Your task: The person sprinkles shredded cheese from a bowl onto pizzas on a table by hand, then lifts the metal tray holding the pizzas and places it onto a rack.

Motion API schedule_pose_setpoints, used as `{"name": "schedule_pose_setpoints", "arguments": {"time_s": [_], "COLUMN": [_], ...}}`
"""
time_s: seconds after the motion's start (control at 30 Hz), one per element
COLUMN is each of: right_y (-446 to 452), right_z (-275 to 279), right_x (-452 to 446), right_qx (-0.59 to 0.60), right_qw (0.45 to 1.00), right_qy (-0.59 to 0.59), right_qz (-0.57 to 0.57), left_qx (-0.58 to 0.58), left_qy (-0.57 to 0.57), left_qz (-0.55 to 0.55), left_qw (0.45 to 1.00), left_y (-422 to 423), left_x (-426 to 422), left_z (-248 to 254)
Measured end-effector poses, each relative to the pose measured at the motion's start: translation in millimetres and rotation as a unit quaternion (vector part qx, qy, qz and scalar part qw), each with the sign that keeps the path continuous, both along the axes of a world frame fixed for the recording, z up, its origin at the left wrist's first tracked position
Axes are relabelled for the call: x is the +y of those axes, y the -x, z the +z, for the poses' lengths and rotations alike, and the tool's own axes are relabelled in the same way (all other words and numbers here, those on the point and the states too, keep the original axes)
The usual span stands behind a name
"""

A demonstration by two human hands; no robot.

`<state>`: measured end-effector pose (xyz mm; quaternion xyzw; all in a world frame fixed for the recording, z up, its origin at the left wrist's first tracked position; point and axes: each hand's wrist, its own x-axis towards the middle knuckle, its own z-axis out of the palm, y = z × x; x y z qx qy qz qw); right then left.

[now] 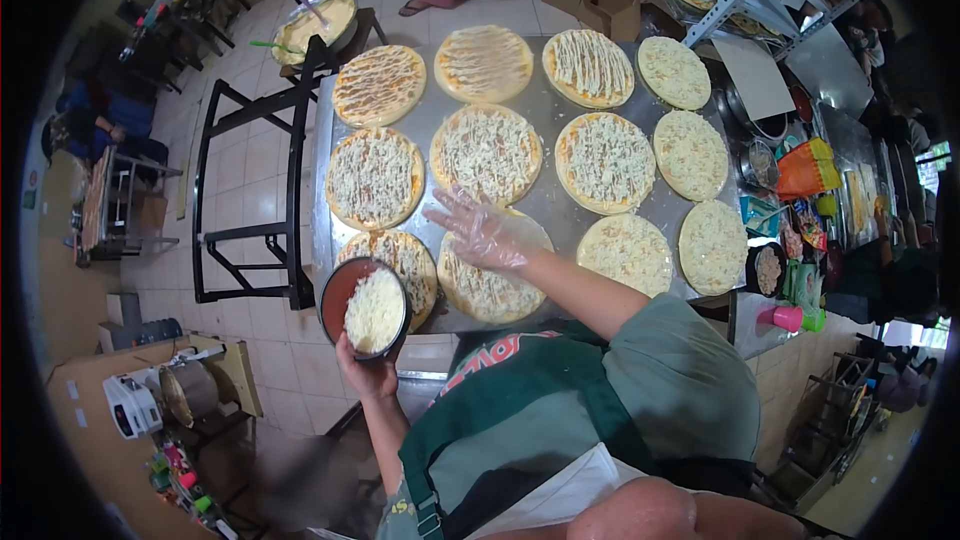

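Bowl: the round, dark-rimmed bowl with a reddish-brown inside was the landmark; it overhung the near-left topped pizza and had no long axis
Cheese: a heap of finely grated pale cheese lay inside the bowl, banked toward its right side
Left hand: the bare left hand gripped the bowl at its near side, fingers partly hidden beneath, and was the nearer hand
Right hand: the right hand, in a clear plastic glove, was to the right of the bowl and a little farther forward, fingers spread wide and pointing forward-left, nothing seen in them
Between: the bowl's opening lay back and left from those fingers, with part of the near-left topped pizza between and no upright thing in the way
Around: round, pale-crusted pizzas stood in rows ahead and right of the bowl on a shiny metal table; those in the far row's left part bore white sauce stripes
Beyond: a black metal frame rose left and forward of the bowl, apart from it
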<state>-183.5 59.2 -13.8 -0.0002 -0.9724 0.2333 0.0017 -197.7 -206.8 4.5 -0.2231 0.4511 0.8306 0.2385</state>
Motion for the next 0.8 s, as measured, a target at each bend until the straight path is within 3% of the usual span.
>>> {"name": "schedule_pose_setpoints", "arguments": {"time_s": [0.13,0.27,0.47,0.53,0.67,0.73,0.8], "right_y": [14,25,40,42,39,25,9], "right_z": [-23,-21,-17,-11,-12,-1,-23], "right_x": [-18,-49,-146,-184,-253,-277,-300], "right_qx": [0.067,0.098,0.136,0.090,0.112,0.001,-0.063], "right_qw": [0.995,0.991,0.969,0.970,0.924,0.930,0.909], "right_qy": [0.077,0.055,0.120,0.143,0.230,0.151,0.198], "right_qz": [0.016,0.076,0.165,0.178,0.282,0.336,0.362], "left_qx": [0.015,0.020,0.006,0.030,0.068,0.057,0.023], "left_qy": [0.004,0.001,0.015,0.017,-0.033,-0.027,0.010], "left_qz": [0.052,0.119,0.211,0.223,0.165,0.180,0.216], "left_qw": [0.999,0.993,0.977,0.974,0.983,0.982,0.976], "left_y": [-14,-30,-43,-42,-50,-51,-51], "left_x": [-34,-73,-149,-173,-219,-241,-247], "left_z": [-4,1,3,3,-1,-13,-9]}}
